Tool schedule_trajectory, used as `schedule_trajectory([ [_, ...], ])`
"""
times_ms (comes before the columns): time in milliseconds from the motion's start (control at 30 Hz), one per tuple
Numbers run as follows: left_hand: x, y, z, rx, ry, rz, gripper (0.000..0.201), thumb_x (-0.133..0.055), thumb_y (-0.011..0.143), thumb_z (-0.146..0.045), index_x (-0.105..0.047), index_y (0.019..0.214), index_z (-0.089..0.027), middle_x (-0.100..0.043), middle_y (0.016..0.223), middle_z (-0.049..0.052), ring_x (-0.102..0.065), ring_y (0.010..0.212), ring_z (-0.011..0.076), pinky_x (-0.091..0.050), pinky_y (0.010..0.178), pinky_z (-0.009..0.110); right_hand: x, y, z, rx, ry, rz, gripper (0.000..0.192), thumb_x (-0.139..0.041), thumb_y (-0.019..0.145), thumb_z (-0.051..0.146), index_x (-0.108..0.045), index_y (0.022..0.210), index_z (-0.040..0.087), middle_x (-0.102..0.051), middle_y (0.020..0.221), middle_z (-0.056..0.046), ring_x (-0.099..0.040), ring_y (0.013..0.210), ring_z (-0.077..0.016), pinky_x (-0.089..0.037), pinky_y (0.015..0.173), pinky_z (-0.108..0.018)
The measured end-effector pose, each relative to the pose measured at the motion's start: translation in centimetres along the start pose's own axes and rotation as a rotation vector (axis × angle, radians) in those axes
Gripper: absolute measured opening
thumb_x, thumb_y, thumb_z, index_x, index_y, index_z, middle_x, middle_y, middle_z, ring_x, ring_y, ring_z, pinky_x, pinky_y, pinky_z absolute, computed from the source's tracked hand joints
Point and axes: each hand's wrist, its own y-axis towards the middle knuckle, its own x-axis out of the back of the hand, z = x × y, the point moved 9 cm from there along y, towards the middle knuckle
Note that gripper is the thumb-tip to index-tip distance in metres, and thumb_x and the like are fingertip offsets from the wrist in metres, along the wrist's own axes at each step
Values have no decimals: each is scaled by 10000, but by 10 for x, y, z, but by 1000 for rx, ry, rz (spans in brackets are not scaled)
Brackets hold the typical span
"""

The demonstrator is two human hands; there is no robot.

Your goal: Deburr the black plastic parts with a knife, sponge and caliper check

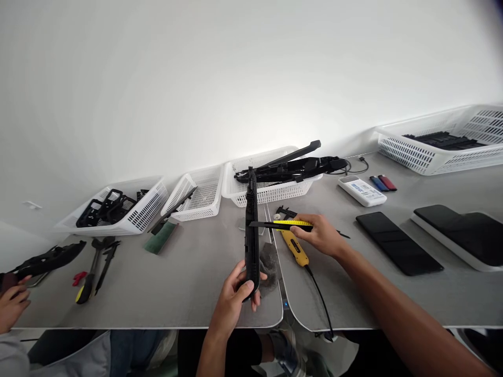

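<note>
My left hand (231, 296) grips the lower end of a long black plastic trim piece (252, 230), which points away from me over the table. My right hand (320, 234) is closed around a yellow and black utility knife (293, 225). The knife's dark blade reaches left to the middle of the trim piece; whether it touches the surface I cannot tell. Beneath the knife lies a yellow corded tool (295, 248), with a black caliper (286, 212) just behind it. A dark grey fuzzy pad (269, 267) rests beside the trim piece.
White baskets hold black parts: one behind the trim piece (259, 196), a smaller one (200, 212), one at left (137, 222) and one at right (424, 159). Phones (398, 242), a white power bank (361, 191) and a green sheet (161, 238) lie around. Another person's hand (13, 306) is far left.
</note>
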Motion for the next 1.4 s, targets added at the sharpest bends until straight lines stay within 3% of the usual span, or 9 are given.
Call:
schedule_trajectory([
  [100,3,0,-1,-5,-36,-32,747,-843,887,-439,-548,1522,-180,-751,1270,202,-634,625,129,-463,520,271,4,-1,3,16,-12,-35,322,-592,928,477,-694,834,187,-607,685,-3,-475,610,-154,-318,590,-294],
  [267,1,0,-1,30,-74,-40,673,-830,890,-440,-556,1446,-178,-762,1260,209,-625,592,125,-433,512,269,-9,-3,14,98,79,114,290,-600,913,450,-683,813,190,-621,726,-2,-519,669,-164,-364,629,-291],
  [467,-2,-2,-4,65,-68,-28,655,-773,891,-460,-489,1399,-159,-800,1033,140,-587,518,116,-398,459,240,3,-2,4,30,3,-8,312,-600,926,470,-706,852,186,-623,704,-5,-490,626,-158,-333,597,-294],
  [633,-2,-6,0,117,2,-39,712,-692,919,-519,-395,1461,-164,-704,684,-10,-499,420,114,-350,405,219,-10,-4,11,102,116,145,289,-608,924,450,-688,823,191,-627,744,-7,-526,682,-170,-363,635,-294],
  [733,-4,-8,1,133,43,-39,729,-685,916,-548,-387,1464,-171,-636,602,-58,-454,392,110,-323,383,208,-6,-2,6,57,69,93,300,-609,926,464,-675,816,193,-595,714,3,-485,649,-158,-335,619,-296],
  [833,-5,-8,-1,124,60,-50,741,-696,912,-564,-389,1465,-178,-623,594,-67,-446,396,106,-330,389,203,1,-2,5,42,71,45,323,-603,933,482,-682,817,191,-580,695,6,-469,635,-154,-325,611,-296],
  [1000,-4,-7,-3,102,46,-82,757,-709,910,-580,-400,1472,-178,-651,633,-49,-460,403,102,-342,398,206,-14,-7,22,127,171,196,266,-627,915,423,-682,807,186,-629,753,-10,-527,690,-167,-378,641,-293],
  [1200,-1,-7,-2,68,11,-90,773,-731,917,-589,-432,1495,-174,-673,673,-26,-501,438,110,-372,420,217,-9,-5,19,87,106,122,253,-613,915,421,-679,833,191,-613,738,-5,-505,678,-167,-365,632,-298],
  [1400,-2,-6,-1,52,8,-71,840,-765,906,-586,-408,1537,-161,-677,704,-13,-530,483,116,-399,446,223,-17,-7,23,124,155,213,202,-643,867,369,-656,763,196,-619,711,-4,-524,669,-170,-392,633,-300],
])
